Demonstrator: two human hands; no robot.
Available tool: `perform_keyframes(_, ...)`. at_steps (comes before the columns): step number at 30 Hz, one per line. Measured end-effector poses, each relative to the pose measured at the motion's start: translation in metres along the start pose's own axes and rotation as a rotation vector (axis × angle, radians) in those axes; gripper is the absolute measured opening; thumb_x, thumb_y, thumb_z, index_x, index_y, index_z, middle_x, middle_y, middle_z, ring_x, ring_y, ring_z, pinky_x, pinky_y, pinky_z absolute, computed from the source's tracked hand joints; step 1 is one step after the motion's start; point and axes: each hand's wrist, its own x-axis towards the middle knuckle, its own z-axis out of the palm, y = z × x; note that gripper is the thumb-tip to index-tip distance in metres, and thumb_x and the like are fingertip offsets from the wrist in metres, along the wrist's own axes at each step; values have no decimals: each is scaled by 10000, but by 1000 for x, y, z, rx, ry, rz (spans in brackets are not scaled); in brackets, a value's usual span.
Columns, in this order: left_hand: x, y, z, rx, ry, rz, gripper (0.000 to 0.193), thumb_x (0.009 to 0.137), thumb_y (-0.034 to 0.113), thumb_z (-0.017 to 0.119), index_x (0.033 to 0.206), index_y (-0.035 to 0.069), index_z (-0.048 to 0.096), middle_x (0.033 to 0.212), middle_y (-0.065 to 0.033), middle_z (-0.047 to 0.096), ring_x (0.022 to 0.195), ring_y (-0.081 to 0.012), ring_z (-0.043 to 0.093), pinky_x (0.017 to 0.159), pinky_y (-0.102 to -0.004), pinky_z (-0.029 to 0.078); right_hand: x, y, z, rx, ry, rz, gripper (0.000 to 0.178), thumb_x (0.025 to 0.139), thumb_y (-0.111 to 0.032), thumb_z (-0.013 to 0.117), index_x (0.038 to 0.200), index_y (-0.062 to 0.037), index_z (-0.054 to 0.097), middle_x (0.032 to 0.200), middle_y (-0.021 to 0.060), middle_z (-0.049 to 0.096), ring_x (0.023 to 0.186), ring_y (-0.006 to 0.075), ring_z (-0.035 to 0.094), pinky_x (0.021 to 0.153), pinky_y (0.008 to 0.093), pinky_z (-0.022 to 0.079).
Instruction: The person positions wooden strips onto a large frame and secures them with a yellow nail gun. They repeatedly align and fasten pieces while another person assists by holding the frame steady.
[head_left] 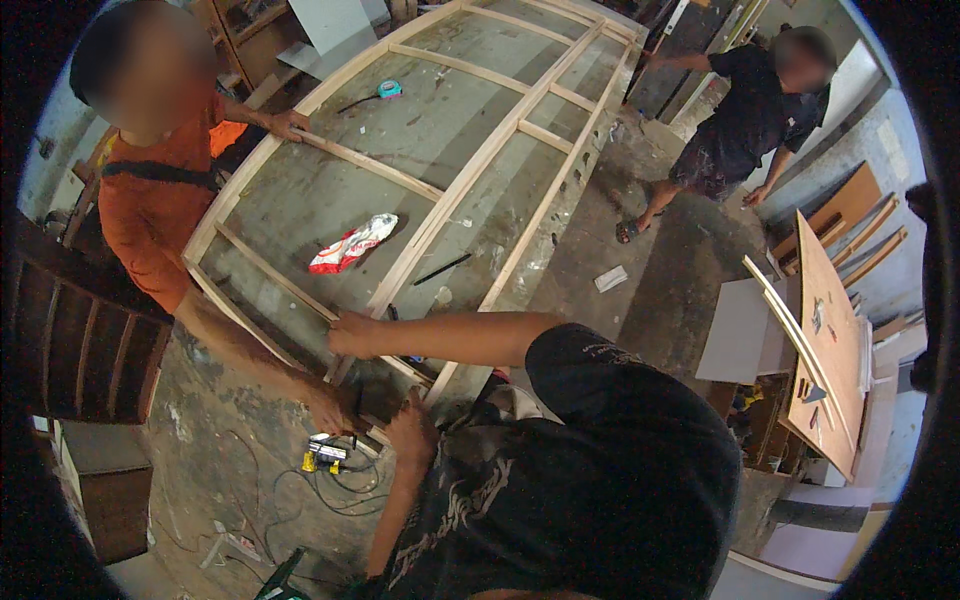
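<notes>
Wooden frame (470, 180), a big slatted one of pale timber, is lying flat across a dusty grey work surface (330, 190), running from the near centre away to the far right. The wearer's right hand (350, 335) is reaching across to its near end and clamping round a slat there. The left hand (410, 430) is curling at the frame's near corner, just below. Whether it is actually grasping the wood I cannot tell.

Just left of that hand, a person in an orange shirt (150, 210) is pressing one hand (330, 405) at the same corner and resting the other hand (288, 123) on the frame's far left edge. Between the slats a red and white bag (350, 243), a black pencil-like stick (442, 268) and, farther off, a teal tape measure (388, 89) are lying. On the floor near the corner a yellow and black power tool (325, 455) is sitting among loose cables. At the far right another person in dark clothes (750, 110) is standing, and a plywood board (825, 340) is leaning at the right.
</notes>
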Motion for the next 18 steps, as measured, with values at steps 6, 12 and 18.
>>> perform_keyframes(6,2,-6,6,26,28,26,619,743,72,649,1337,135,487,917,-172,698,822,-400,694,665,-527,541,1,0,4,-41,51,-16,142,667,-106,732,809,-113,731,893,60,709,976,275,668,828,455,508)
perform_keyframes(12,1,-5,6,58,6,-4,554,771,67,628,1308,108,500,927,-180,700,820,-403,694,666,-534,540,7,2,19,-30,29,19,140,650,-114,749,788,-106,722,857,76,705,947,282,674,843,466,498)
perform_keyframes(18,4,-4,4,4,51,62,539,801,85,617,1322,87,477,921,-198,703,810,-411,693,676,-540,539,3,-1,9,57,71,-1,163,632,-99,765,786,-94,712,847,80,703,945,289,675,868,464,498)
